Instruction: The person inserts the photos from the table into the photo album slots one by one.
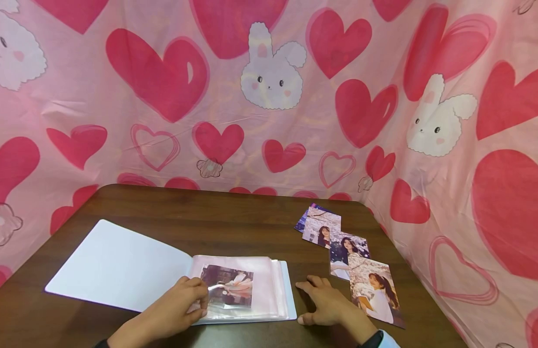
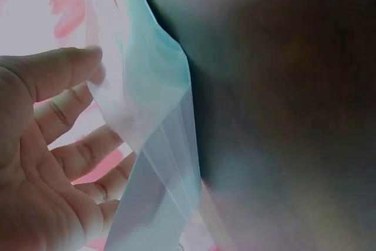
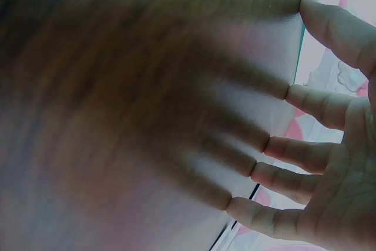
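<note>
An open photo album (image 1: 125,268) lies on the table, its white cover spread to the left and its clear sleeves to the right. Inside the top sleeve page (image 1: 263,290) is a photo (image 1: 240,290) of a person in pale clothing. My left hand (image 1: 181,302) is over the page's left part, thumb and index finger bent together at the clear plastic. In the left wrist view, the left hand (image 2: 53,139) has its thumb and index finger pinching a translucent sheet (image 2: 147,74). Right of the album, my right hand (image 1: 327,302) rests its spread fingertips on the tabletop.
Beyond my right hand, several loose photo prints run in an overlapping row, with the nearest photo print (image 1: 375,290) close to the right forearm. The brown table (image 1: 208,212) meets a pink curtain (image 1: 260,130) with hearts and rabbits at the back and sides.
</note>
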The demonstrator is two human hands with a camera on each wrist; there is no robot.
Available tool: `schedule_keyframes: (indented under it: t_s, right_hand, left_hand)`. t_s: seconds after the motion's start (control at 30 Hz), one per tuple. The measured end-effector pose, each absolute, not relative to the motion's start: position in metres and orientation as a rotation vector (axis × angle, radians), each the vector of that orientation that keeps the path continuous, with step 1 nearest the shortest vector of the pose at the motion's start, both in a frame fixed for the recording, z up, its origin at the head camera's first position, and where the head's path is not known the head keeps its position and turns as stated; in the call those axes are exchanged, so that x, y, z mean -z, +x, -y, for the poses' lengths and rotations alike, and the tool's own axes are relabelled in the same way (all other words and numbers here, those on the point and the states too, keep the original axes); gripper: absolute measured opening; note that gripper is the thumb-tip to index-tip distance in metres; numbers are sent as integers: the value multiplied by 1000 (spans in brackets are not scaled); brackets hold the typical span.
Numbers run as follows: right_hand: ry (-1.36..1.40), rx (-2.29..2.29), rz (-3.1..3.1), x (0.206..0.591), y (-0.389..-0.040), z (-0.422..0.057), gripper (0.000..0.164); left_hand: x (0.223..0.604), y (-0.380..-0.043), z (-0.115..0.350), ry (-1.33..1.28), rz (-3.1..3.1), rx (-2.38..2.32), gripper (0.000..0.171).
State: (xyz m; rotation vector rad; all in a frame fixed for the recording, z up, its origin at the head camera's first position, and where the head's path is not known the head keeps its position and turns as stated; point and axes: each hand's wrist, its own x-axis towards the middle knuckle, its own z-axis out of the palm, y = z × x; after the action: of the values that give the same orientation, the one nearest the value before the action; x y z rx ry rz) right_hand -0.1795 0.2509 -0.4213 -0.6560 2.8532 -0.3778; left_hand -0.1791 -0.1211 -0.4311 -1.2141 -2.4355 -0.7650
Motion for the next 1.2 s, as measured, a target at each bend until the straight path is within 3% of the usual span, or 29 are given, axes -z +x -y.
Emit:
schedule_keyframes:
  t_s: [0.33,0.5,1.2]
  right_hand:
    - [-645,376,-2847,421,-179,-250,73]
    - [-655,385,-2839,419,-179,-250,74]
    - [-644,370,-2848,422,-179,-250,75]
  left_hand:
    - [425,-170,111,-967,2510,677,30]
    - [425,-170,105,-971,2395,712,36]
    - [416,-170,96,-865,2310,746,33]
